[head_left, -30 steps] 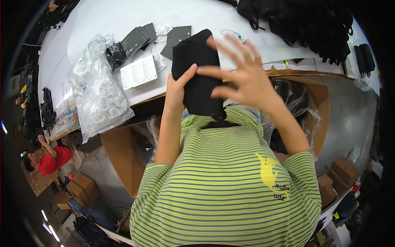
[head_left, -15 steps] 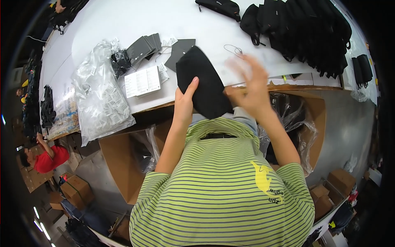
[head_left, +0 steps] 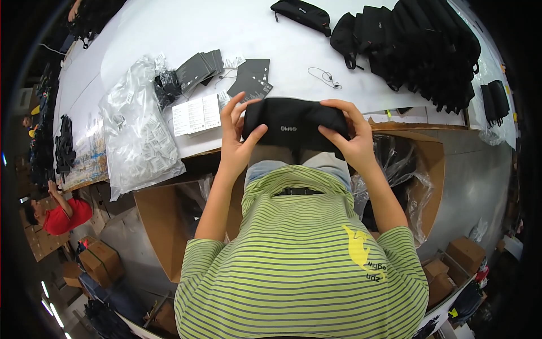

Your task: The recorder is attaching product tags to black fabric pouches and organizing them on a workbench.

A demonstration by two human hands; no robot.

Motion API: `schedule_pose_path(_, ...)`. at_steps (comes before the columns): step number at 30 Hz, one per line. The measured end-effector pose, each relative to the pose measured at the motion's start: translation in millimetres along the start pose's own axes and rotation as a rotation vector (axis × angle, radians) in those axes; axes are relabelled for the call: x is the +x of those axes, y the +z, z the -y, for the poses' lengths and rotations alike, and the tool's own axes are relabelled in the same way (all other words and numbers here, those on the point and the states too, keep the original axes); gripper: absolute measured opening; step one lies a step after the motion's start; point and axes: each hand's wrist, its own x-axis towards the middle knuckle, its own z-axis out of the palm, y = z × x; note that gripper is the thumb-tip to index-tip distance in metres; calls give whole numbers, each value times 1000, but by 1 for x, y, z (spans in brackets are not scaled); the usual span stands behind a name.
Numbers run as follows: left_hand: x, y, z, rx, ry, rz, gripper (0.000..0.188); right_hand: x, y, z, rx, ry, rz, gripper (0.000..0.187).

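A black fabric pouch [head_left: 291,114] with a small light print lies crosswise between my hands, above my lap at the table's front edge. My left hand [head_left: 240,133] grips its left end, thumb on the face turned up. At the other end my right hand [head_left: 349,131] has thumb and fingers closed around the fabric. Just beyond the pouch are dark grey cards [head_left: 251,76]. A thin black cord loop [head_left: 324,78] rests on the white table past my right hand. Left of my left hand sits a stack of white printed leaflets [head_left: 196,114].
A clear plastic bag of small tags [head_left: 141,130] hangs over the table edge. Black pouches [head_left: 406,45] are heaped at the far right, and one lone pouch [head_left: 302,16] lies beside them. Cardboard boxes [head_left: 164,226] stand below. A person in red [head_left: 68,216] is at far left.
The pouch has turned from upright to crosswise, its printed face now showing. My right hand, blurred and apart from it before, has taken hold of its right end.
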Motion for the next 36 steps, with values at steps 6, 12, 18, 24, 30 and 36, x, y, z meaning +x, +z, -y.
schedule_pose_path(6, 8, -21, 11, 157, 195, 79, 19, 4, -21, 3, -66, 153, 108, 23)
schedule_pose_path(12, 11, -12, -4, 133, 105, 109, 29, 22, -67, 30, -213, -62, 15, 19)
schedule_pose_path(18, 12, -145, 17, 1016, 193, -595, 40, 77, -204, 87, -602, -637, -1089, 19)
schedule_pose_path(24, 1, -231, 68, 1290, -185, -701, 84, 102, -359, 90, -1018, -404, -1458, 59)
schedule_pose_path(30, 3, -210, 74, 1280, -309, -623, 93, 129, -401, 28, -1169, 110, -1136, 60)
schedule_pose_path(36, 17, -208, 102, 1272, -201, -556, 87, 139, -439, 5, -965, 63, -685, 67)
